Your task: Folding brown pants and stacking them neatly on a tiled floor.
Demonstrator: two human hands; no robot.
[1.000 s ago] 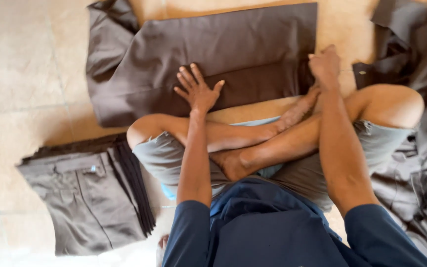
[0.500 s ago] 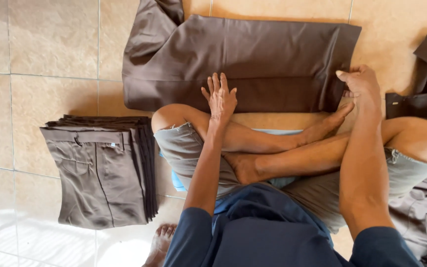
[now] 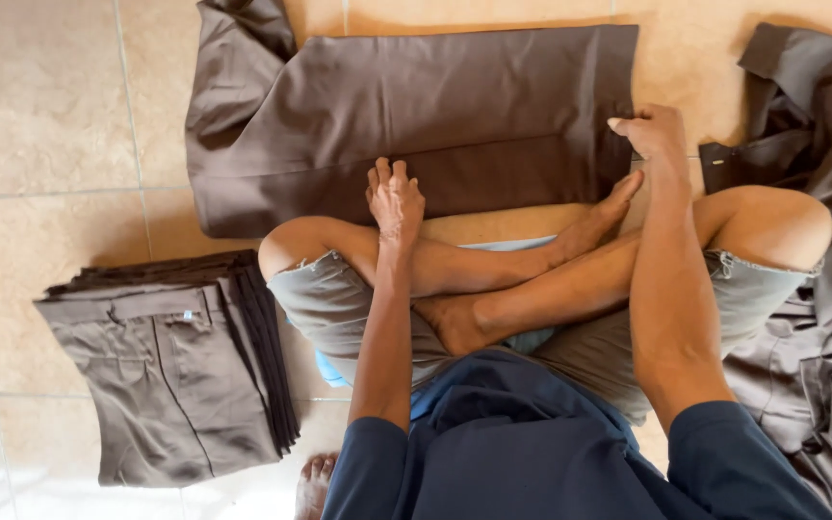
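The floor (image 3: pixel 40 106) is laid with glossy beige stone tiles, sunlit at the near left. A person sits cross-legged on it, bare feet tucked in. Just beyond the shins lies a folded pair of dark brown cloth trousers (image 3: pixel 455 106), flat on the tiles, its long axis running left to right, the bunched end pointing left. The left hand (image 3: pixel 395 197) rests palm-down on the near edge of the trousers, fingers loosely together. The right hand (image 3: pixel 652 135) is curled at the right end, apparently pinching the cloth there, though the grip itself is hidden. A neat stack of folded grey-brown trousers (image 3: pixel 170 371) sits near left; loose dark garments (image 3: pixel 811 125) heap at the right.
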